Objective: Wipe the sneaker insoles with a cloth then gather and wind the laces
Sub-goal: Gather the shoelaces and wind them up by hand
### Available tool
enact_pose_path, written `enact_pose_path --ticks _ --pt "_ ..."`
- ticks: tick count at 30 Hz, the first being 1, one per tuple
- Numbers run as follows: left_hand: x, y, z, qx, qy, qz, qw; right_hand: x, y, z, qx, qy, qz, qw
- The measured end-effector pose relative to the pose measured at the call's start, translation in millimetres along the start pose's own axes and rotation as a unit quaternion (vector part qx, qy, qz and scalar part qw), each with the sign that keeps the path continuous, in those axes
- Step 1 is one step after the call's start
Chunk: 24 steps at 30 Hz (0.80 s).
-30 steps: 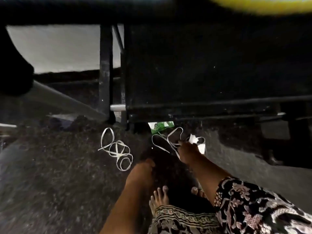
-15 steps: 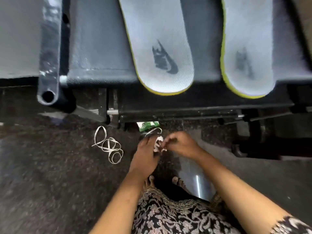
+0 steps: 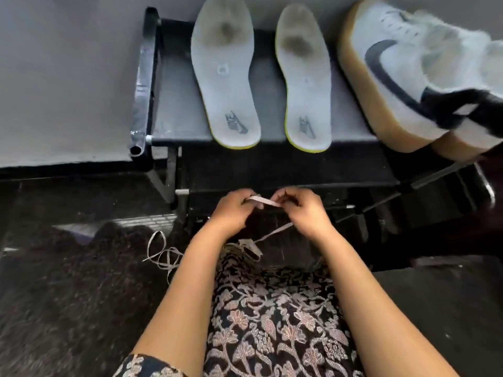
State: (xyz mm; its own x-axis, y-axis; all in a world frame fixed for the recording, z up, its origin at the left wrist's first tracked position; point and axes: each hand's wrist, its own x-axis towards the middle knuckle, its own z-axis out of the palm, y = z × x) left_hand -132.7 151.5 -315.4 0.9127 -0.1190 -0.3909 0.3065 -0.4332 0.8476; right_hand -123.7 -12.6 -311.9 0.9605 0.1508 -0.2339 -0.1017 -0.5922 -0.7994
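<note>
A white lace (image 3: 262,200) is stretched between my two hands in front of the black rack. My left hand (image 3: 234,210) pinches one end and my right hand (image 3: 302,210) pinches the other; the rest of the lace trails down to a small bunch on my lap. A second white lace (image 3: 163,253) lies in loose loops on the dark floor, left of my left forearm. Two grey insoles with yellow edges, the left insole (image 3: 224,74) and the right insole (image 3: 304,80), lie side by side on the rack, both with dark heel stains.
The black metal rack (image 3: 174,115) stands against a grey wall. A pair of white sneakers (image 3: 408,77) with tan soles and dark swooshes sits on its right end. My patterned skirt (image 3: 272,322) covers my lap. Dark speckled floor spreads left and right.
The view has risen from the floor to the rack. My hands lifted one lace off the floor and now hold it stretched between them; the other lace stayed where it was.
</note>
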Motion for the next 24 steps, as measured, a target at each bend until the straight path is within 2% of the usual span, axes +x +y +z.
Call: enact_pose_path --ticks 2,4,7,9,11,13,15,17,19,21,22,24 --pt "-20.0 16.8 -7.7 -0.06 -0.07 -0.025 0.995 -12.4 -2.7 -14.0 -0.074 0.027 0.0 0.997" --pt "-48.5 31.5 -9.5 -0.166 -0.139 -0.023 0.976 -29.7 -10.3 -27.5 -0.109 0.038 -0.011 0.993" --pt "-80.5 52.8 -1.5 -0.307 -0.18 0.027 0.934 -51.9 -27.2 -38.8 -0.076 0.037 -0.043 0.995" --pt "-94.8 69.2 7.5 -0.404 -0.162 0.039 0.899 -66.6 -39.1 -42.8 -0.014 0.027 -0.066 0.997" --pt "-103.2 80.5 14.9 -0.505 -0.107 0.052 0.855 -77.2 -44.3 -45.8 0.04 0.01 -0.093 0.995" --pt "-103.1 82.9 21.8 -0.59 -0.056 0.072 0.802 -86.7 -41.5 -47.0 0.05 -0.002 -0.117 0.992" --pt "-100.5 82.1 29.6 -0.627 -0.006 0.086 0.774 -94.7 -34.2 -46.9 0.051 -0.013 -0.118 0.992" --pt "-95.5 84.8 35.5 -0.611 0.047 0.083 0.786 -99.2 -32.6 -50.0 0.017 -0.039 -0.123 0.992" --pt "-90.4 92.8 39.0 -0.519 0.108 0.085 0.844 -99.3 -39.6 -60.5 -0.04 -0.069 -0.138 0.987" --pt "-83.9 99.8 42.4 -0.352 0.151 0.11 0.917 -99.0 -51.2 -77.6 -0.069 -0.072 -0.17 0.98" --pt "-82.5 101.2 44.8 -0.242 0.147 0.124 0.951 -99.7 -55.1 -87.7 -0.071 -0.066 -0.186 0.978" --pt "-79.5 99.9 50.1 -0.056 0.095 0.145 0.983 -98.0 -58.2 -107.9 -0.045 -0.049 -0.209 0.976"
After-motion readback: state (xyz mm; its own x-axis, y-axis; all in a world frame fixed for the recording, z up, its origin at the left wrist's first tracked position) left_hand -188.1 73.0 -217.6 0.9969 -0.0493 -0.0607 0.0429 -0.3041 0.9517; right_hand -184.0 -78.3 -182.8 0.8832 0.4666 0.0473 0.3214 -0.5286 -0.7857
